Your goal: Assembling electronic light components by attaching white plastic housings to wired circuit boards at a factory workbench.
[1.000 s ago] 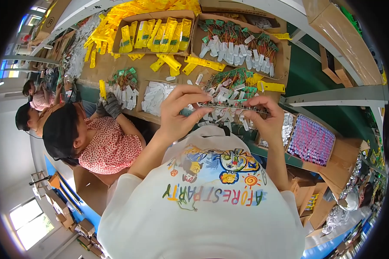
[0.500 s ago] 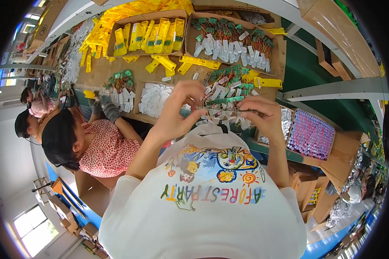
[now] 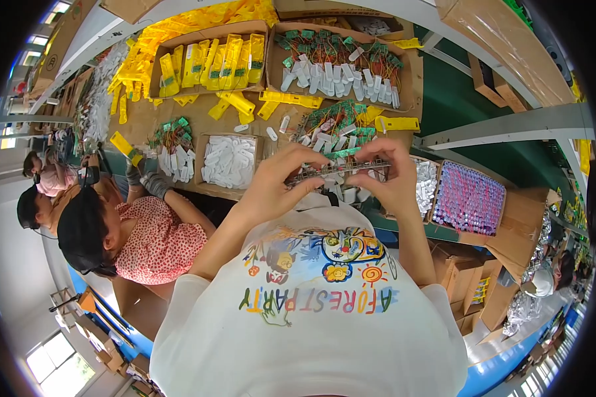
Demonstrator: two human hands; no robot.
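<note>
Closest to the camera, the wearer's white printed t-shirt (image 3: 311, 317) fills the lower middle of the view, and both bare forearms rise from it toward the workbench. Just above the shirt, the left hand (image 3: 275, 188) and the right hand (image 3: 384, 178) pinch the two ends of a long, narrow dark strip of small components (image 3: 338, 170), held level in the air between them; both grips are clenched on it, thumbs below and fingers over the top. The strip hangs over the near edge of the brown cardboard-covered workbench (image 3: 179, 112), above a loose pile of small white plastic casings (image 3: 341, 192). Held only at its ends, the strip could sag or twist if either pinch loosens, and any part shaken off would likely vanish among the casings below. To the left, a co-worker in a red patterned top (image 3: 152, 241) leans in close, near enough that an elbow could knock the wearer's left arm. Beyond the hands lie a shallow cardboard tray of white plastic clips (image 3: 226, 161) and a tray of purple parts (image 3: 469, 198) to the right. Farthest off stand a cardboard box of yellow plastic housings (image 3: 208, 59) and a cardboard box of green circuit boards with white plugs (image 3: 341, 66).
</note>
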